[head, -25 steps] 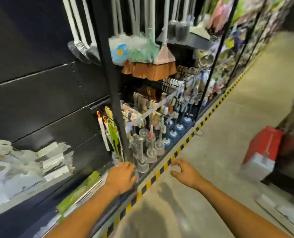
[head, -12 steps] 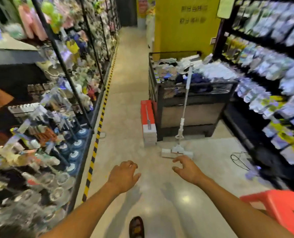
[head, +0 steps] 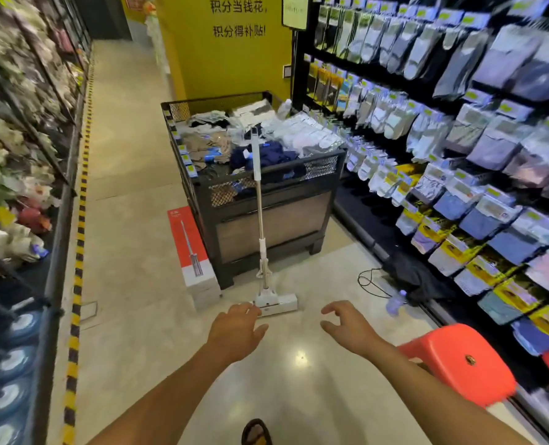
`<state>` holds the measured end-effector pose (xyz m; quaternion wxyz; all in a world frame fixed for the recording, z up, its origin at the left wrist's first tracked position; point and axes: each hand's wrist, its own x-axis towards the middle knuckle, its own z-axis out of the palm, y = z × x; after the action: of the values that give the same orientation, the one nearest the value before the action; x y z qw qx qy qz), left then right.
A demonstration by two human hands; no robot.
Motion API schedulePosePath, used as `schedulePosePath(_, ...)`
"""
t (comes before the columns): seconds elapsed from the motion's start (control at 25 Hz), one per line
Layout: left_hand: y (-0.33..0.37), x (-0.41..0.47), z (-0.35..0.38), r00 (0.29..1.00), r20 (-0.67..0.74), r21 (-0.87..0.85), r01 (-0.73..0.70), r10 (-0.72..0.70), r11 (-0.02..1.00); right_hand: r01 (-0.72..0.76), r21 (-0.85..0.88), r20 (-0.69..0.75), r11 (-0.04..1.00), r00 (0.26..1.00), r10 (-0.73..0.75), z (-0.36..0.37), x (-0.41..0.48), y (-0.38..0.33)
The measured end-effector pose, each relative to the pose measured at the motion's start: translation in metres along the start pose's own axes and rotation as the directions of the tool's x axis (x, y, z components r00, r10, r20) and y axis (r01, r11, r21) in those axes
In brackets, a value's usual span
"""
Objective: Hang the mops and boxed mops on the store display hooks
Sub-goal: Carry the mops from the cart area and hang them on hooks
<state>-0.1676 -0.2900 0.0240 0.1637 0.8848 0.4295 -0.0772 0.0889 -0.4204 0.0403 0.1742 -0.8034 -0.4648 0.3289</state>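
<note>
Left hand [head: 234, 332], right hand [head: 347, 329] loosely open, empty, mop [head: 259, 200] and boxed mop [head: 191, 248] beyond

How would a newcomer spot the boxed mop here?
Find the black mesh bin of clothes mid-aisle. On the floor at its left lies the boxed mop: a long red carton picturing a mop, unlike the bare white mop leaning on the bin.

Floor [head: 145, 252]: glossy polished stone, reflects lamp. Bin [head: 266, 220]: black metal mesh, wood-look panels. Stool [head: 459, 361]: smooth orange plastic. Mop [head: 260, 220]: white plastic head.
</note>
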Motion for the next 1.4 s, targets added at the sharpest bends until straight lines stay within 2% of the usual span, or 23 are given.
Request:
schedulePosePath(0.16,-0.017,0.072,-0.024,0.998,-0.048,-0.027,-0.039,0.038,0.999,0.004,-0.017,-0.029,1.000,1.000,-0.005,-0.028,0.069,-0.017)
schedulePosePath(0.44,-0.060,0.165,-0.062,0.998,-0.047,-0.118,0.038,-0.044,0.992,0.044,-0.024,-0.010,0.999,0.999,-0.044,-0.058,0.173,-0.045)
schedulePosePath(0.88,-0.089,0.344,-0.118,0.984,-0.031,-0.246,0.164,-0.177,0.955,0.216,-0.039,0.133,0.976,0.969,-0.209,-0.111,0.408,-0.088)
schedulePosePath(1.08,-0.086,0.437,-0.161,0.966,-0.027,-0.383,0.228,-0.258,0.895,0.255,-0.003,0.184,0.967,0.951,-0.250,-0.151,0.501,-0.098)
schedulePosePath(1.24,-0.079,0.503,-0.194,0.953,-0.071,-0.501,0.220,-0.293,0.837,0.247,0.007,0.227,0.969,0.943,-0.242,-0.166,0.549,-0.094)
schedulePosePath(1.4,-0.082,0.556,-0.206,0.935,-0.073,-0.653,0.219,-0.347,0.725,0.230,-0.001,0.231,0.973,0.947,-0.224,-0.173,0.579,-0.087)
